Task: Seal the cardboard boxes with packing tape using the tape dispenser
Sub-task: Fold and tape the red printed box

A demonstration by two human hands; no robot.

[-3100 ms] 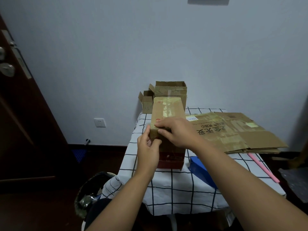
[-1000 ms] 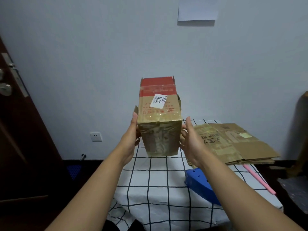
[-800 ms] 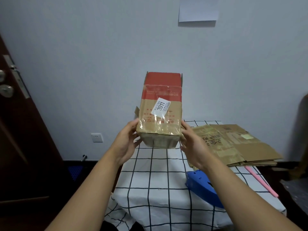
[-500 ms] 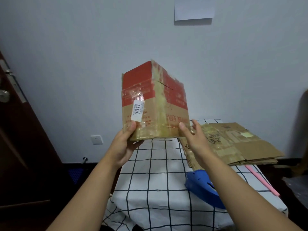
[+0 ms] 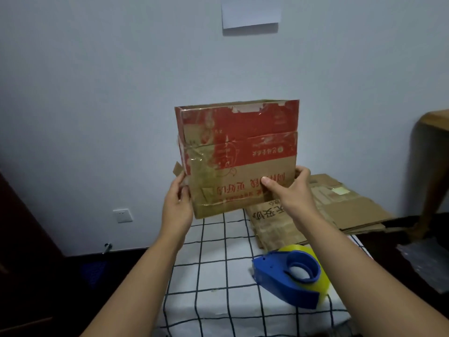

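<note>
**Box held up over the checked counter**

Pale wall fills the background, with a white sheet of paper [image 5: 251, 12] stuck high on it and a socket [image 5: 122, 215] low at the left. Below stands the counter [image 5: 218, 276], covered by a white cloth with a black grid.

Both hands hold the cardboard box [image 5: 239, 156] in the air above the far part of the counter, clear of the cloth. Its broad side faces the camera, red on the upper half and plain brown below, with the printed characters upside down. Old, wrinkled tape runs across the left part of that face. At the top, one red flap stands upright, its edge torn in places; what lies inside the box cannot be seen from this angle.

The left hand [image 5: 177, 207] sits at the box's lower left corner, palm against the side wall and fingers hidden behind it. The right hand [image 5: 289, 190] takes the lower right corner: its thumb presses flat on the front face, while the fingers wrap round the right edge. So each grip closes on the box, one on either end, near the bottom.

The blue tape dispenser [image 5: 289, 279] lies on the counter near the right forearm, well apart from the box and touched by neither hand, with a roll of yellowish tape [image 5: 323, 278] mounted in it. Flattened cardboard sheets [image 5: 335, 210] lie stacked on the right part of the counter, behind the dispenser.
</note>
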